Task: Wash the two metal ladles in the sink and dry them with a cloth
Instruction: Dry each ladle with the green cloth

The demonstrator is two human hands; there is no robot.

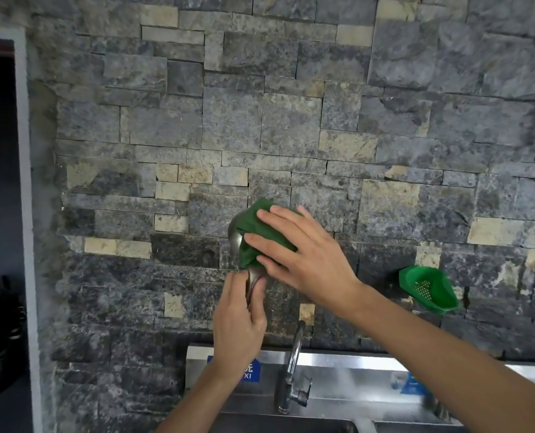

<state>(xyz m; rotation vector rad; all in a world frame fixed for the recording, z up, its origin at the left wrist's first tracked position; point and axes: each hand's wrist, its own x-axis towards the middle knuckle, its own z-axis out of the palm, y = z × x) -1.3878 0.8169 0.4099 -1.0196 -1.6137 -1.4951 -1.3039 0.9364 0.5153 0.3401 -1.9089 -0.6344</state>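
One metal ladle (235, 235) is held up in front of the stone wall, bowl uppermost. My left hand (239, 323) grips its handle just below the bowl. A green cloth (260, 228) is wrapped over the bowl, leaving only the bowl's left edge showing. My right hand (297, 251) lies over the cloth with fingers spread and presses it against the bowl. The other ladle is out of sight.
The steel sink (347, 401) with its chrome tap (292, 370) runs along the bottom edge below my hands. A green plastic strainer basket (428, 290) hangs on the wall to the right. Dark cookware (0, 332) stands at far left beyond a doorway frame.
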